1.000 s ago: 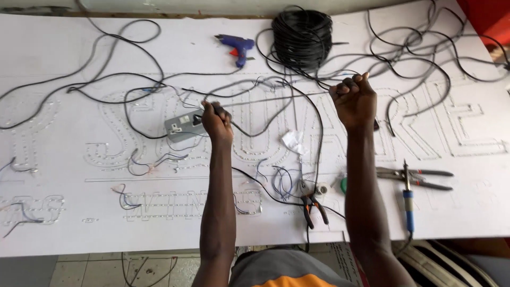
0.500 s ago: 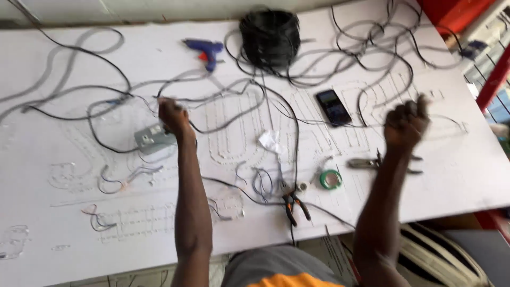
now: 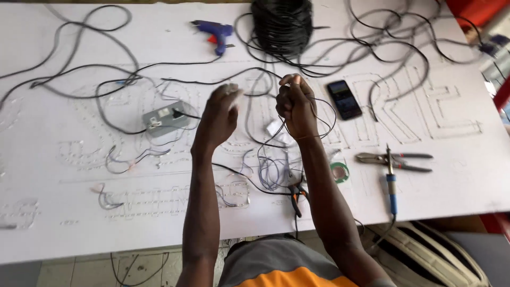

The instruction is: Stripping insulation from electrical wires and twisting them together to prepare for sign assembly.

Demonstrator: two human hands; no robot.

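My right hand is clenched around a thin black wire above the middle of the white sign board; the wire loops down from the fist. My left hand is blurred with motion just left of it, fingers loosely spread; whether it holds the wire is unclear. A grey socket box lies left of the left hand. A big coil of black cable sits at the far edge, and loose black wires trail across the board.
A blue glue gun lies at the back. A black phone rests right of my hands. Pliers, a blue-handled soldering iron, a green tape roll and orange-handled cutters lie near the front edge.
My hands were spread wide apart pulling the wire; both have now come together over the board's middle, the right swinging in from the far right.
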